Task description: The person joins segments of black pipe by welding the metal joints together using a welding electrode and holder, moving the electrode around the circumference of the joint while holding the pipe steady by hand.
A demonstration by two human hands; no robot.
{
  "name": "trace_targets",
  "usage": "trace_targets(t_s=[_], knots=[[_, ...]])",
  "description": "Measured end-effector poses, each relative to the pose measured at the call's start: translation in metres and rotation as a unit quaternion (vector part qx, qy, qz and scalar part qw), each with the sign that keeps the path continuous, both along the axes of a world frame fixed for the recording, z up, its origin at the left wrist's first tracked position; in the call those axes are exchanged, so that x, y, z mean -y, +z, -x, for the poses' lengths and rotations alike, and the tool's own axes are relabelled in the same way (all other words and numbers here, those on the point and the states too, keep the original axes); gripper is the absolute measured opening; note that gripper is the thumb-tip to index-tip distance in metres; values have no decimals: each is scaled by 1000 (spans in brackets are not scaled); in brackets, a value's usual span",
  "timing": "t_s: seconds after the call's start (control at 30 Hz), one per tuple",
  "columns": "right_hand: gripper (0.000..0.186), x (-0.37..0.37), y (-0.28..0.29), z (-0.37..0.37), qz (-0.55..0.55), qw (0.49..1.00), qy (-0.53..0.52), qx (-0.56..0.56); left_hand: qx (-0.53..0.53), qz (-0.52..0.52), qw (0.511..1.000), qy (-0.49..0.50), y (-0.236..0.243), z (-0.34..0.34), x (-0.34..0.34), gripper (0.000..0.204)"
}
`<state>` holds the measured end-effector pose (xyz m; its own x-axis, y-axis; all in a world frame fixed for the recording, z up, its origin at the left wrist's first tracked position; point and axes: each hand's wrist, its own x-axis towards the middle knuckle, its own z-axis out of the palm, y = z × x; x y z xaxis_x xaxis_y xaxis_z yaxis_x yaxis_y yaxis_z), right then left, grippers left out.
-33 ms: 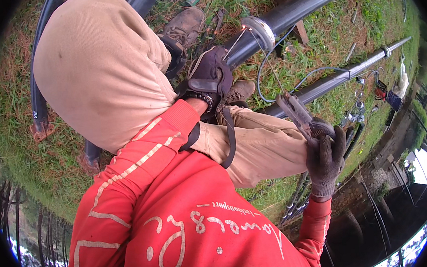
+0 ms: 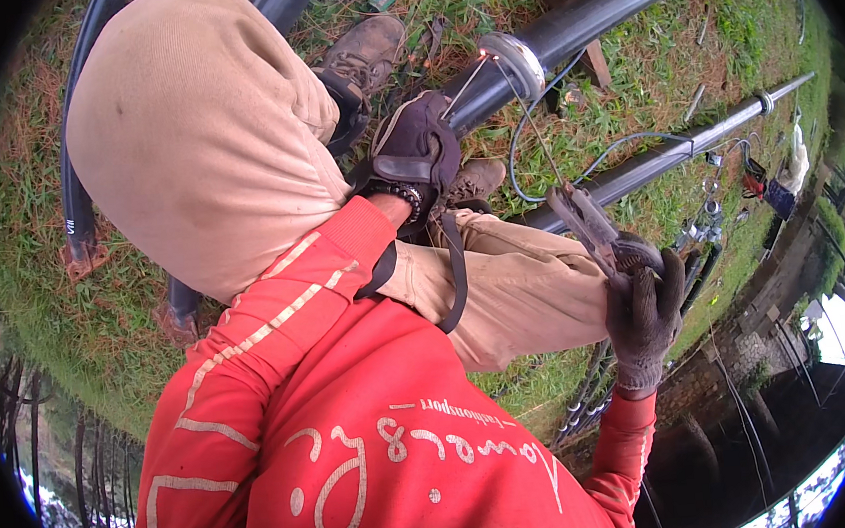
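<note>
Two gloved hands are working over the grass. The left hand (image 2: 416, 155), in a dark leather glove, is closing around a thin welding rod (image 2: 466, 86) whose tip is glowing against the grey metal collar (image 2: 516, 61) of a long black steel pipe (image 2: 611, 6). The right hand (image 2: 645, 311), in a grey knitted glove, is gripping a metal electrode clamp (image 2: 588, 223) just above the tan trouser leg (image 2: 514, 287). A thin cable (image 2: 534, 161) is looping across the grass (image 2: 648, 97) toward a second, slimmer grey pipe (image 2: 691, 144) lying nearby.
</note>
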<state>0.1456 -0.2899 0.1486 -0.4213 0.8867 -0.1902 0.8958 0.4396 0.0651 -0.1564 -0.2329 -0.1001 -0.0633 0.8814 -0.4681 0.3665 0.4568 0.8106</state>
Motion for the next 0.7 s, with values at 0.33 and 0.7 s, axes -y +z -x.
trace_targets(t_s=[0.33, 0.7], knots=[[53, -10, -3, 7, -39, 999, 24, -8, 14, 19, 1000, -6, -1, 0, 0, 37], [56, -9, 5, 5, -22, 999, 44, 11, 20, 22, 999, -13, -2, 1, -1, 37]])
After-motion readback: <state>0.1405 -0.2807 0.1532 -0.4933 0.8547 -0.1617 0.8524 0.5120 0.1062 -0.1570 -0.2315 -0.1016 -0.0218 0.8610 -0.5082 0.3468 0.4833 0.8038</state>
